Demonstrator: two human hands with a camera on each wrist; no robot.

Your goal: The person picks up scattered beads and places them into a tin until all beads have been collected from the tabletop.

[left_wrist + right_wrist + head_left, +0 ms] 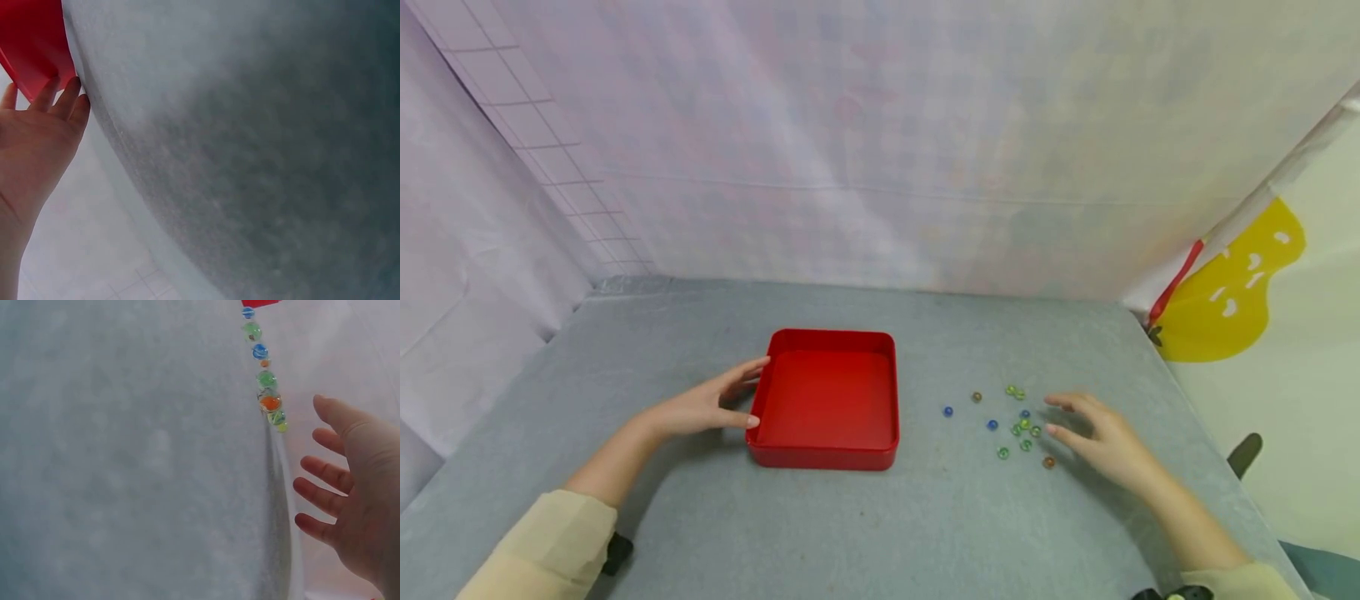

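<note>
A square red tray with raised walls lies on the grey cloth. My left hand touches its left wall, thumb at the near left corner and fingers farther back along the side. In the left wrist view, the left fingers reach the red wall with the palm turned to the camera. Several glass marbles, such as a blue marble, a green marble and a brown marble, lie scattered right of the tray. Just right of them hovers my right hand, fingers relaxed and holding nothing.
The grey cloth-covered table extends to a pale patterned curtain at the back. At the right hangs a white cloth with a yellow print. Another pale curtain borders the left side.
</note>
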